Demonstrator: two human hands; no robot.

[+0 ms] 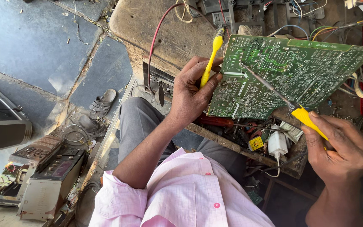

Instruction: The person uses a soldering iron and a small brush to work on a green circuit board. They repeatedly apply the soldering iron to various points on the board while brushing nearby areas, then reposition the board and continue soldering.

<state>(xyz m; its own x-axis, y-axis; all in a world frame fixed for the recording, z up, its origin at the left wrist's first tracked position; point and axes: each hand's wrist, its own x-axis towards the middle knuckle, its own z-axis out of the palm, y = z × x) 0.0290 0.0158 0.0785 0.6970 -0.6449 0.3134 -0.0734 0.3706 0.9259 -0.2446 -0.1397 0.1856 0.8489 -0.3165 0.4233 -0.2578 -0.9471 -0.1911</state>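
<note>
Yellow handle in the right hand (pixel 343 147), grip closed tight around an iron (pixel 301 114) whose metal tip sits on the green board (pixel 282 71). Left hand (pixel 192 90) pinches the board's left edge plus a yellow brush (pixel 212 56), holding it tilted above a messy tray (pixel 248 145) on the counter (pixel 164 33).

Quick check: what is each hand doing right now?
Left hand: closed, holding the green circuit board and a yellow toothbrush.
Right hand: closed on a yellow-handled soldering iron.
</note>
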